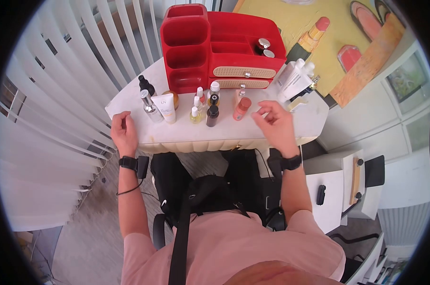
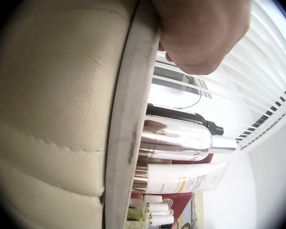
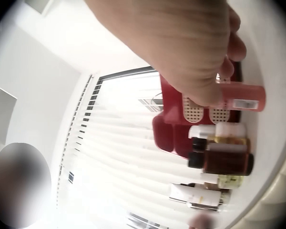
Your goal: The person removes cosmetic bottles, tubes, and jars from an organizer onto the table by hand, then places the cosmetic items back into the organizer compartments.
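My left hand (image 1: 125, 133) rests at the left front edge of the white tabletop (image 1: 186, 133), fingers loosely curled around nothing. Beside it stand a silver bottle (image 1: 151, 108) and a white tube (image 1: 165, 109) marked UV, on its cap. My right hand (image 1: 275, 126) hovers over the right part of the table with bent, relaxed fingers. Just left of its fingertips is a coral bottle (image 1: 242, 109), upright on the table; in the right wrist view the hand overlaps this bottle (image 3: 248, 98). Between the hands stand a small dark bottle (image 1: 212, 116) and a little yellow bottle (image 1: 195, 115).
A red organizer (image 1: 224, 59) with open compartments and two woven-front drawers stands at the back. Two silver-lidded jars (image 1: 264, 43) sit in it. White tubes (image 1: 294, 80) stand at the right. White vertical blinds (image 1: 72, 71) hang on the left.
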A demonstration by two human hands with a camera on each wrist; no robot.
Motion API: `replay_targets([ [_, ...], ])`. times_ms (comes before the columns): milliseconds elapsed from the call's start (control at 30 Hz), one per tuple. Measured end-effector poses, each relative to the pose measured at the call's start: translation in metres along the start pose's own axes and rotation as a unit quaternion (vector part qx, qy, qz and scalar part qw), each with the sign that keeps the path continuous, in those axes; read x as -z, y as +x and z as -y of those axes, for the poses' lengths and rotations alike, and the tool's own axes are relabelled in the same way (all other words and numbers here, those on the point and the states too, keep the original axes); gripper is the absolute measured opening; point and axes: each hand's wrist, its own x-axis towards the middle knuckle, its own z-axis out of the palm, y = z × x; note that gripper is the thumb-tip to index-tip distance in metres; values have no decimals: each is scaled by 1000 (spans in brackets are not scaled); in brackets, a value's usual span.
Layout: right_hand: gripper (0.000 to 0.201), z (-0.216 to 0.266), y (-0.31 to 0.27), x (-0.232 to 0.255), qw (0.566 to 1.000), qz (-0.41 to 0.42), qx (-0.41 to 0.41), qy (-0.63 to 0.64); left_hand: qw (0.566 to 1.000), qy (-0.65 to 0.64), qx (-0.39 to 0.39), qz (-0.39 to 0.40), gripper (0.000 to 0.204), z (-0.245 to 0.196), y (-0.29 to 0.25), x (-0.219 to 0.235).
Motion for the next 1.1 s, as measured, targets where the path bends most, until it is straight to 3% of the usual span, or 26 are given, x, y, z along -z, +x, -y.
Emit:
replay_targets([
  [100, 25, 32, 24, 37, 998, -41, 40, -6, 1000, 3, -2, -1, 11, -1, 0, 0],
  [300, 21, 69, 116, 77, 964, -114, 166, -173, 1000, -1, 7, 5, 11, -1, -1, 1],
  [367, 28, 61, 146, 77, 936, -69, 171, -301, 1000, -6, 11, 1, 11, -2, -1, 1],
  [400, 28, 61, 155, 75, 935, -74, 172, -301, 1000, -13, 6, -1, 11, -4, -1, 1],
  [500, 36, 70, 178, 60, 923, -42, 112, -367, 1000, -8, 18, 7, 11, -4, -1, 2],
  [567, 40, 79, 188, 53, 902, 9, 23, -431, 1000, -12, 16, 7, 11, -2, 0, 1],
  [667, 40, 92, 195, 46, 901, 71, -9, -427, 1000, -10, 3, 4, 11, 3, 1, 1],
  [767, 42, 79, 203, 35, 883, 22, 29, -468, 1000, -11, -1, 3, 10, -1, -1, 1],
  [967, 44, 84, 213, 30, 880, 67, -24, -469, 999, -34, -4, 5, 10, 0, 0, 0],
  [1100, 43, 69, 218, 28, 889, 51, 3, -456, 999, -34, -10, 4, 10, 0, 0, 0],
])
